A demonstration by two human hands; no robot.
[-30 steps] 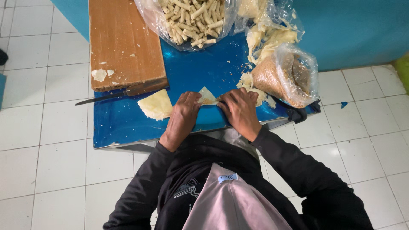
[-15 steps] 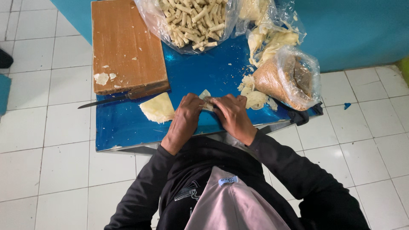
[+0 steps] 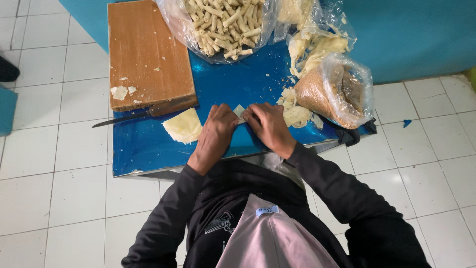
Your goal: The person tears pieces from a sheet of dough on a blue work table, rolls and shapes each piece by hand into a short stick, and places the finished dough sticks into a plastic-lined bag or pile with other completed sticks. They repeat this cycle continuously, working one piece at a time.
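1. A white tiled floor (image 3: pixel 49 164) and a turquoise wall surround a low blue table (image 3: pixel 148 149), seen from above the seated person.
2. Near the table's front edge, a small pale wrapper sheet (image 3: pixel 240 112) lies pinned flat under both hands, only a corner showing between them.
3. The left hand (image 3: pixel 218 130) and right hand (image 3: pixel 267 126) press palms-down with fingers curled over the sheet, seemingly to roll it tight; neither lifts it.
4. Just left of the sheet, a stack of wrappers (image 3: pixel 183 125) sits within easy reach.
5. Right of the sheet, a bag of brown filling (image 3: pixel 337 92) lies open-mouthed toward the hands.
6. Beyond the sheet, a bag of finished rolls (image 3: pixel 223 25) collects output.
7. Far left of the sheet, a knife (image 3: pixel 134 115) rests against a wooden board (image 3: pixel 148 54).
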